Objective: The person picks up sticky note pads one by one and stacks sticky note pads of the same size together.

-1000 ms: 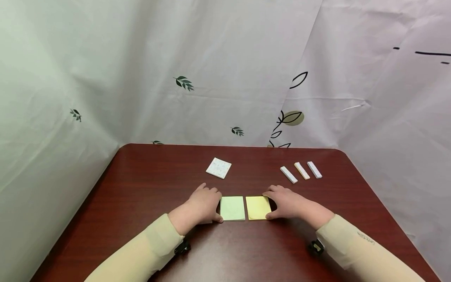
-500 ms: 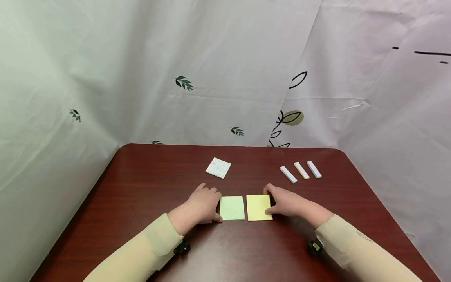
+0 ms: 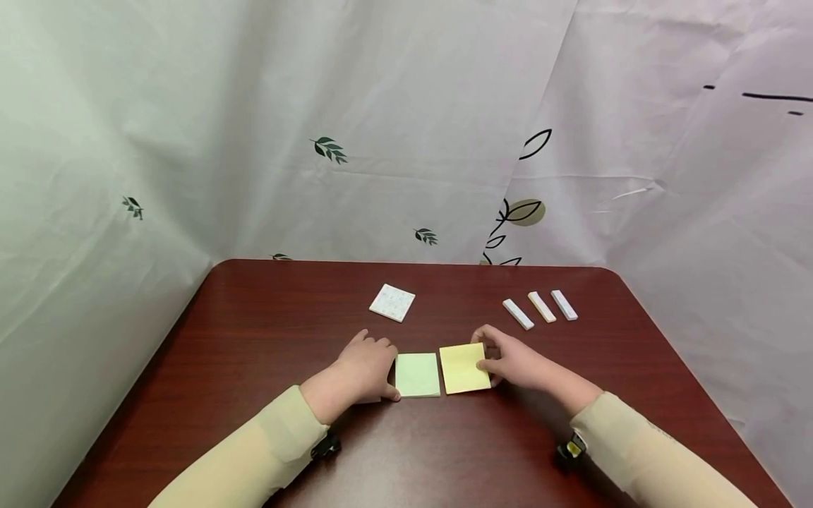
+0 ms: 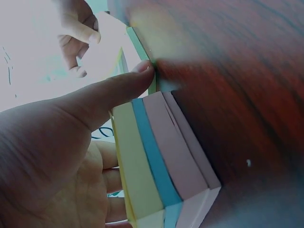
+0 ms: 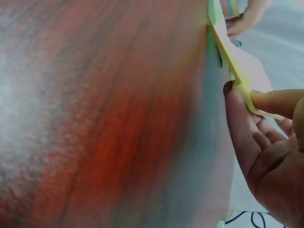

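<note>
My right hand (image 3: pixel 516 358) pinches the yellow sticky note pad (image 3: pixel 459 368) by its right edge, thumb on the upper face and fingers behind. The pad is tilted and raised off the table. My left hand (image 3: pixel 360 368) holds the left side of the green sticky note pad (image 3: pixel 417 375), its thumb at the front corner and fingers by the back one. In the left wrist view, a thick stack of yellow, blue and pink note pads (image 4: pixel 161 147) sits under this hand. That hand mostly hides the stack in the head view.
A white speckled square (image 3: pixel 392 303) lies farther back on the dark red-brown table (image 3: pixel 286 303). Three slim pale bars (image 3: pixel 542 307) lie at the back right. A pale curtain (image 3: pixel 381 176) with leaf prints hangs behind the table's back edge.
My right hand has shifted its grip onto the yellow pad's right edge and lifted and tilted the pad. The left hand and green pad have stayed put.
</note>
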`<state>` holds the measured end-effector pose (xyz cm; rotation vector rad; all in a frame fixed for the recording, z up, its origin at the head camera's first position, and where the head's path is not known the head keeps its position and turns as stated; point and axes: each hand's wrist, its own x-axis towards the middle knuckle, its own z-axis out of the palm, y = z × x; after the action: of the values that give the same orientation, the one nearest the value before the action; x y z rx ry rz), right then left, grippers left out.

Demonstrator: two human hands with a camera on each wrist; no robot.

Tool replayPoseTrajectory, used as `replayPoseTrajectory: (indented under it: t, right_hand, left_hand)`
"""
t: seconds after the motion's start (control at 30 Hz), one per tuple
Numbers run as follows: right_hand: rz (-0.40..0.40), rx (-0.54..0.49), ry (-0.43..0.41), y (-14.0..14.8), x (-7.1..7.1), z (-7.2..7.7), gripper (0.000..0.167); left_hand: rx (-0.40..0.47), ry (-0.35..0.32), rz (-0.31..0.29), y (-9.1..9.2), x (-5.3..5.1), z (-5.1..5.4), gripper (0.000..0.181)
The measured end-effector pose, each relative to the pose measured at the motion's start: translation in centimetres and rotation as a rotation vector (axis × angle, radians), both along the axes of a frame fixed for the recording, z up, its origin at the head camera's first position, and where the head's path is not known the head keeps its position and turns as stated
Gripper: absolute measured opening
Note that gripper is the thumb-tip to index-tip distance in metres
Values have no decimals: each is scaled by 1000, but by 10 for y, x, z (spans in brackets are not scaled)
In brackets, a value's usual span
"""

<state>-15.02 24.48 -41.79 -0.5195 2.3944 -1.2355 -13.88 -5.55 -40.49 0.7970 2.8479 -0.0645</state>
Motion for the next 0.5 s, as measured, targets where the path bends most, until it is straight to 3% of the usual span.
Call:
replayPoseTrajectory:
  t: [0.23,0.5]
  right_hand:
    - [-17,-134,-75,-3,-5,4,34]
    - [5,-193,-232,-29,-6,-4,36]
  left_hand:
    - [4,-2,5,-1,2,2,71]
    - [7,-7,12,-1,3,0,70]
